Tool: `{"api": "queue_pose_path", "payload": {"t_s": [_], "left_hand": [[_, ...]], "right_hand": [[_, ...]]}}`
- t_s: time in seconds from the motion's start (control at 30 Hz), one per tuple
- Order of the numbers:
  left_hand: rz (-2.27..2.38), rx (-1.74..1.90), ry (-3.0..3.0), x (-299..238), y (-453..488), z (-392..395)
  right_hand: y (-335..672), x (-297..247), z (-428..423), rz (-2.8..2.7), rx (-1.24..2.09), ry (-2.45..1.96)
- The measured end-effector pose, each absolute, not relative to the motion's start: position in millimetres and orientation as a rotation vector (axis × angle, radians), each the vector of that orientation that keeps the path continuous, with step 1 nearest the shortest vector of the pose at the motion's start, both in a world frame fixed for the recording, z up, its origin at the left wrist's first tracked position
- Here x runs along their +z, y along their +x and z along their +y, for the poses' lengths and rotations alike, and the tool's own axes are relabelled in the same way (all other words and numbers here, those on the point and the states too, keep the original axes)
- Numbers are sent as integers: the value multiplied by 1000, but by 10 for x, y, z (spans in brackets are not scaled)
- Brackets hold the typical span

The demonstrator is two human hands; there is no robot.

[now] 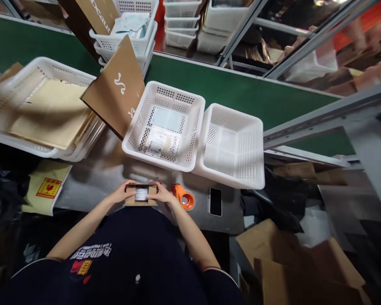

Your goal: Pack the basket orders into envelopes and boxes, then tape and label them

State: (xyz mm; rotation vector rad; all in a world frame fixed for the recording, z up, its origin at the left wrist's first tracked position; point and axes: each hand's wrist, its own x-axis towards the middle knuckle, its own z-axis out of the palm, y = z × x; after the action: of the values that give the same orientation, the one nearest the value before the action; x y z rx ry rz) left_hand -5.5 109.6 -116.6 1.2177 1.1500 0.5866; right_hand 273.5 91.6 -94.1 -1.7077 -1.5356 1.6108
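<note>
Left hand [124, 193]: curled around the left end of a small, brown, rectangular cardboard box [142, 203].
Right hand [161, 193]: closed likewise on its right end.
Box position: held at the near edge of the grey flat bench [92, 182].
Box axis: laid left to right; a white printed surface [141, 194] is faced upward.
Step, as judged: flaps are being folded; even two-handed pressure is called for next.
Beside right hand: an orange plastic tape dispenser [179, 191].

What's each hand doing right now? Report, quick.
Left hand: holding one end of a small cardboard box.
Right hand: holding the other end of the same box.
</note>
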Motion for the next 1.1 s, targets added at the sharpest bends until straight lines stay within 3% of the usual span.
{"api": "queue_pose_path", "payload": {"t_s": [0.17,0.3,0.43,0.57,0.7,0.9,1.1], "left_hand": [[1283,621,1369,-1107,31,1076],[1405,658,1629,-1098,-106,877],[1133,498,1838,-1069,-396,742],[1102,327,1982,-911,-583,711],[1183,276,1883,-790,-489,710],[1446,719,1337,-973,-124,662],[1459,855,1120,-1170,-15,572]], "right_hand": [[2587,-941,823,-1716,1282,-1968],[2760,-983,667,-2125,816,-1606],[3036,-945,536,-2470,802,-1229],[3160,-765,497,-2659,832,-1145],[3037,-738,550,-2547,817,-1250],[2636,-1035,538,-2010,807,-1533],[2716,-1048,114,-1522,583,-1904]]}}
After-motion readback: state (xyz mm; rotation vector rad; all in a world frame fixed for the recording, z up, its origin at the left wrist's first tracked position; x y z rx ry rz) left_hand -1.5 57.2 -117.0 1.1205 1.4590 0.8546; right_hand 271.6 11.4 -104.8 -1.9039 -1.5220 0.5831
